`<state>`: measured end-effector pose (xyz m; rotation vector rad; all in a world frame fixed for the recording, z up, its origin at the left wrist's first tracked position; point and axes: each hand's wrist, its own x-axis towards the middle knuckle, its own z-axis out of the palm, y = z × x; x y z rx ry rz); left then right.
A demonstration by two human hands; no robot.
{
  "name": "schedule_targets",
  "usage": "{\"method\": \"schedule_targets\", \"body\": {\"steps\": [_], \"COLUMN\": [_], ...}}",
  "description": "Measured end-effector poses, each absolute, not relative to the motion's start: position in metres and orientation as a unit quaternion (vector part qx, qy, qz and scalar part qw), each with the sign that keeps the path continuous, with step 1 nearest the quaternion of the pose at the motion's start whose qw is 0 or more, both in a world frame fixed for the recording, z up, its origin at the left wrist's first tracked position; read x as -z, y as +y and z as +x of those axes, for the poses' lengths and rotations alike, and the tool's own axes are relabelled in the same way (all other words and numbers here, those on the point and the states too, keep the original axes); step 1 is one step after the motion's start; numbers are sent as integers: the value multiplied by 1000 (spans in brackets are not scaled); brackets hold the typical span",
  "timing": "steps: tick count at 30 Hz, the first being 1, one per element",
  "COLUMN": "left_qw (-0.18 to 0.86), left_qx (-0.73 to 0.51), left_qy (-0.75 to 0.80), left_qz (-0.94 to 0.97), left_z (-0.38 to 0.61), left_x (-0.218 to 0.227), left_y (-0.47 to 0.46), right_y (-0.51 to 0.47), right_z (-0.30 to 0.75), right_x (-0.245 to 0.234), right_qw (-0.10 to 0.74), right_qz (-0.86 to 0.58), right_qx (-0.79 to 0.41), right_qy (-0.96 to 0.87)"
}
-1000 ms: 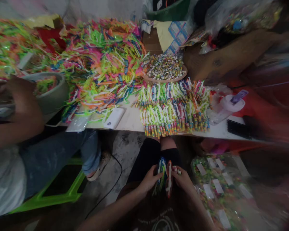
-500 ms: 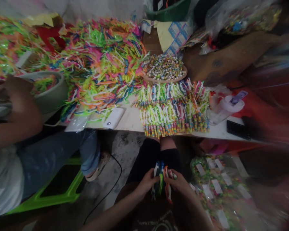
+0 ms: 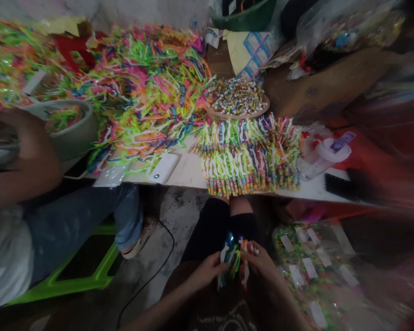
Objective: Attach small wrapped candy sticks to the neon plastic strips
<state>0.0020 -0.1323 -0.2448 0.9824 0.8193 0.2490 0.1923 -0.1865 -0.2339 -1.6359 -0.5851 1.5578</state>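
Matt plastic basin point(image 3: 75, 145), glossy bag point(image 3: 360, 34)

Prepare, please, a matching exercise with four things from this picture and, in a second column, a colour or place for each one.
1. Blue ribbon above the lap
2. Stool
3. Bowl of beads
4. Small white device

A. Near the table's front edge, left of the neat rows
B. Bright green
C. In the person's left hand
D. Just behind the neat rows

Pairs: 1-C, 2-B, 3-D, 4-A

Tassels point(image 3: 232, 162) on table point(image 3: 188, 171) before tray point(image 3: 258, 113)
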Motion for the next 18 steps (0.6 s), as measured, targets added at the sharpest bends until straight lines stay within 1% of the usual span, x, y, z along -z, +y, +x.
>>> {"method": "schedule_targets", "body": {"steps": [4, 9, 14, 18], "left_qw": [783, 753, 710, 698], "left_qx": [-114, -163, -192, -201], "left_qy": [385, 427, 496, 500], "left_qz": [475, 472, 461, 471], "left_z": [0, 8, 16, 26], "left_x": [246, 245, 253, 249], "left_y": [-136, -136, -129, -126], "right_y": [-185, -181, -171, -161], "right_z": [182, 166, 170, 181], "right_x": [235, 231, 223, 214], "right_qw": [394, 401, 410, 419], "right_qz": [-655, -674, -716, -745], "right_qx": [-603, -577, -518, -462], "right_qy": [-227, -227, -224, -236]}}
